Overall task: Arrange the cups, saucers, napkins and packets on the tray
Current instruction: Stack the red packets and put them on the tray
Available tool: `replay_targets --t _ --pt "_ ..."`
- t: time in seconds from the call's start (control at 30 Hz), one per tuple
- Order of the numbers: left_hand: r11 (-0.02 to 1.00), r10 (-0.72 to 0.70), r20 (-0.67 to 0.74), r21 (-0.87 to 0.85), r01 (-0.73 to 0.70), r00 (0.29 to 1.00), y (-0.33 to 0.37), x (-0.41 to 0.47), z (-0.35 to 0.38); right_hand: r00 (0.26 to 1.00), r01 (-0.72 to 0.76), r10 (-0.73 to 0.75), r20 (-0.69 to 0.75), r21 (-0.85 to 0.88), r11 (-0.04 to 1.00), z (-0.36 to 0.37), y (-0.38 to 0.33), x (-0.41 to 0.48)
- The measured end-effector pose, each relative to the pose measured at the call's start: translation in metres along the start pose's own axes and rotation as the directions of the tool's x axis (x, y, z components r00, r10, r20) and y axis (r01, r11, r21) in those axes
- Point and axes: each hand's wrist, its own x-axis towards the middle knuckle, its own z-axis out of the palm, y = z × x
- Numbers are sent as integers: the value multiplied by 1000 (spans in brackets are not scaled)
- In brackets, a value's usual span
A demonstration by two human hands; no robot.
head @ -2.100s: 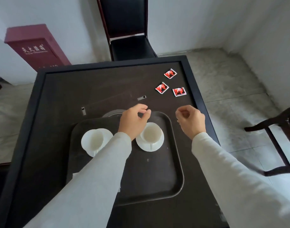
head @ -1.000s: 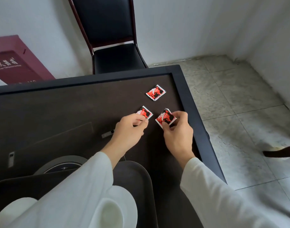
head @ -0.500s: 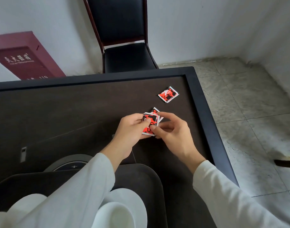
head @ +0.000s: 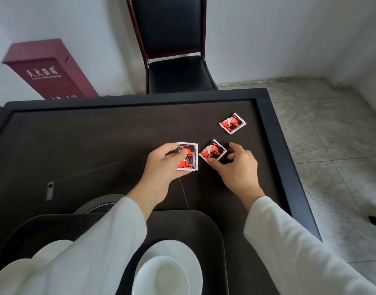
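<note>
Head view: left hand [head: 161, 167], right hand [head: 239, 169] each pinch packets [head: 188, 156] [head: 212, 150] over dark table [head: 97, 141].

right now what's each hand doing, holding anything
Left hand: pinching a red packet.
Right hand: pinching a second red packet.

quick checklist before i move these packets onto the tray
1. Left hand grips the left packet: ok.
2. Right hand pinches the middle packet: ok; whether it is off the table, cannot tell.
3. Far packet collected: not ok, it lies untouched near the table's far right corner.
4. Bare space on the tray: ok, its far right corner beyond the saucer is bare.
5. Napkins on the tray: cannot tell, the left sleeve hides that side.
</note>
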Motion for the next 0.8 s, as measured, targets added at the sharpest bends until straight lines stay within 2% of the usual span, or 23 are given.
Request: replay_targets --t 0.2,0.4,0.5,0.63,0.7,0.8 --pt "987 -68 29 -142 72 997 4 -8 -3 999 -10 7 -49 -62 998 12 -2 -3" --pt "975 -101 56 -195 110 993 5 -13 -8 998 24 -24 -50 5 1000 14 -1 -10" --pt "977 -98 57 -187 107 994 4 -15 -9 995 64 -54 -88 117 991 13 1 -16" --pt "978 -94 47 -182 101 994 6 -17 -12 995 41 -8 -97 341 939 13 2 -20" --pt "980 -92 42 -175 98 995 6 -18 -13 998 22 13 -69 472 881 13 0 -20" --pt "979 -98 35 -176 102 995 6 -19 -13 1000 -15 27 -7 678 735 8 -7 -22"
